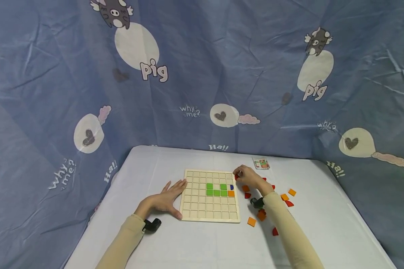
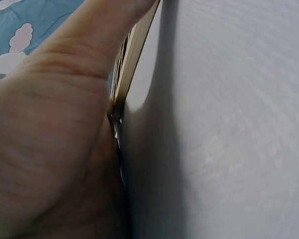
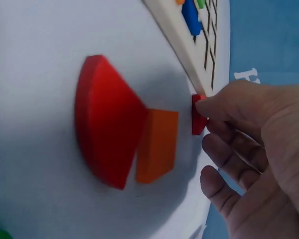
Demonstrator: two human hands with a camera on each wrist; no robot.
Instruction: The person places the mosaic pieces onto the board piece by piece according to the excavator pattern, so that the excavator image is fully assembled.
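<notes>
- Head view, left: spread wide with the left hand [image 1: 163, 200] along the left edge of the grid board [image 1: 208, 207], touching the frame with straight, parted fingers, thumb stretched toward the near left corner.
- Head view, right: narrowed at the fingertips with the right hand [image 1: 249, 177], pinching a red piece [image 1: 236, 177] just beside the board's right edge, near its far corner.
- On the board, toward the right: five green tiles [image 1: 217, 192] in a U, then a blue piece [image 1: 232, 187] and, just nearer, an orange tile [image 1: 231, 194].
- Around the right forearm: scattered orange squares [image 1: 251, 222] and red wedges [image 1: 275, 231] on the white table [image 1: 188, 246].
- Left wrist view: mostly palm and wrist, with the board edge-on just beside; impossible to tell the grip from here.
- Right wrist view: holding the red piece by thumb and forefinger, near the board's corner, other fingers bent; impossible to tell whether lifted. Nearer the camera, a red wedge just beside an orange block [image 3: 159, 144].
</notes>
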